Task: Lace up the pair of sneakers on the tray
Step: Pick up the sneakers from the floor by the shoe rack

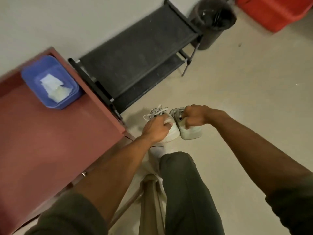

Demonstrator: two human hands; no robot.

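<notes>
Two white sneakers with grey tongues are low over the pale floor, side by side, toes toward me. My left hand [156, 129] grips the left sneaker [171, 131] from above, fingers curled over its upper; its loose white laces [158, 111] spill out at the far end. My right hand [194, 116] grips the right sneaker [191, 132] at its tongue and collar. Whether the soles touch the floor I cannot tell. A blue tray [50, 82] with white paper in it sits on the red-brown table [50, 141] at the left.
A black two-tier shoe rack [135, 60] stands against the wall behind the sneakers. A dark bin [211, 22] and a red container [274, 12] are at the far right. My trouser leg [186, 192] and a chair frame [149, 200] are below.
</notes>
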